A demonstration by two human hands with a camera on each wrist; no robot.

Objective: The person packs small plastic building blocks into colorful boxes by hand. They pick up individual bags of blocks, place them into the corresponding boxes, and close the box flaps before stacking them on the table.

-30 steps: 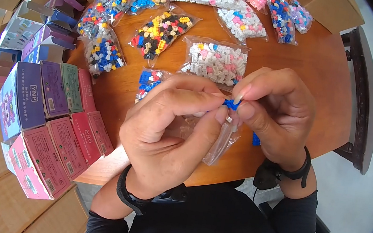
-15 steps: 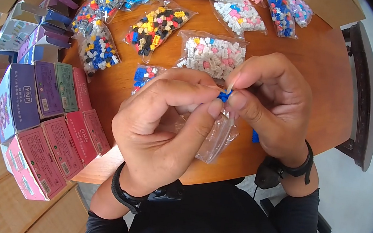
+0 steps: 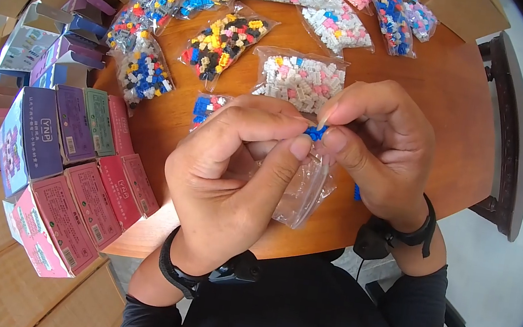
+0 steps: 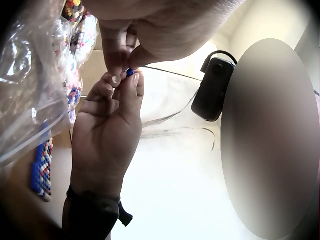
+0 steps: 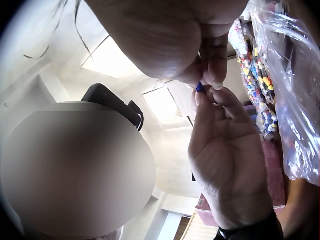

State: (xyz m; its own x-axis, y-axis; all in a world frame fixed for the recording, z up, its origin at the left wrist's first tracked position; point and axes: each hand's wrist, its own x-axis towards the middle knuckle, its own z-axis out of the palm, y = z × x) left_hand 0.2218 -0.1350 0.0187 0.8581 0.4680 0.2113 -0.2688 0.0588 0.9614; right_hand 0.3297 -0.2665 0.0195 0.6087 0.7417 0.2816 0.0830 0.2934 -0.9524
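Note:
Small blue bricks are held between both hands' fingertips above the table, in the head view. The left hand pinches them from the left with thumb and forefinger. From the right, the right hand pinches the same blue piece between thumb and forefinger. Both wrist views show only a speck of blue, the blue piece in the left one and the blue piece in the right one; the fingers cover the rest. Beneath the hands lies a clear plastic bag, partly hidden by the left hand.
Bags of mixed bricks and white-pink bricks lie across the wooden table. Partly behind the left hand is a bag with blue and red bricks. Pink boxes and purple boxes stand at the left.
Both hands have shifted slightly left and up in the head view since the earliest frame, with the blue piece still pinched between them.

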